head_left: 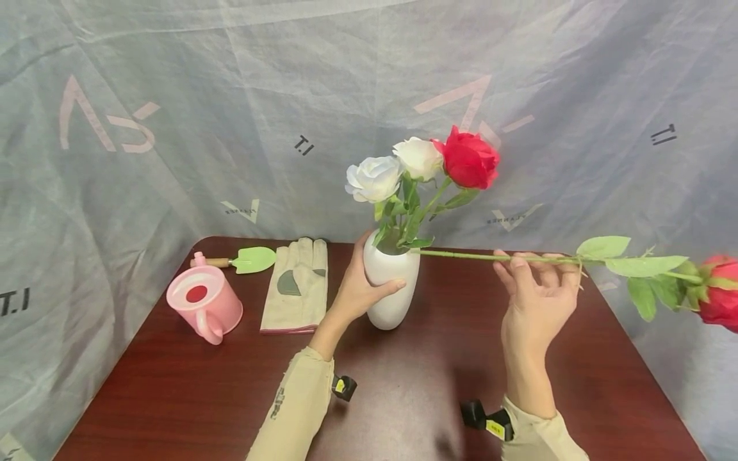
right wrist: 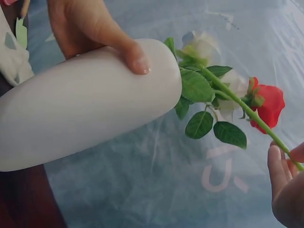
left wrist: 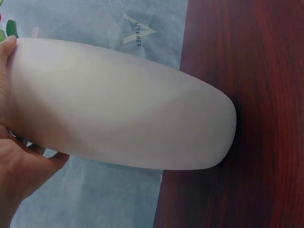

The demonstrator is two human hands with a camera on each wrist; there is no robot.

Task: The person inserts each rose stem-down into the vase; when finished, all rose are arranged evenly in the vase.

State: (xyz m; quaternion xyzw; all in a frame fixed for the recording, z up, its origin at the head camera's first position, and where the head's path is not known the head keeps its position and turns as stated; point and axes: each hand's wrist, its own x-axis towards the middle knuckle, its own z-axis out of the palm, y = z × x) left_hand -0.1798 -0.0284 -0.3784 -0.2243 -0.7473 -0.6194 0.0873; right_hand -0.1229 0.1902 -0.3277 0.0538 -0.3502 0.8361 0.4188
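A white vase (head_left: 392, 291) stands on the table with two white roses (head_left: 373, 178) and a red rose (head_left: 468, 158) in its mouth. My left hand (head_left: 366, 282) grips the vase's upper side, thumb across the front; the left wrist view shows the smooth vase body (left wrist: 123, 104) down to its base. To the right, my right hand (head_left: 539, 291) pinches the green stem (head_left: 461, 255) of a second red rose (head_left: 721, 291). That rose lies nearly level, bloom at the right edge of the head view. Its stem end overlaps the vase rim in this view.
On the left of the table (head_left: 426, 397) stand a pink watering can (head_left: 207, 301) and a green trowel (head_left: 254, 260) with a wooden handle. A pale work glove (head_left: 296, 282) lies between them and the vase. Grey cloth (head_left: 323, 77) hangs behind the table.
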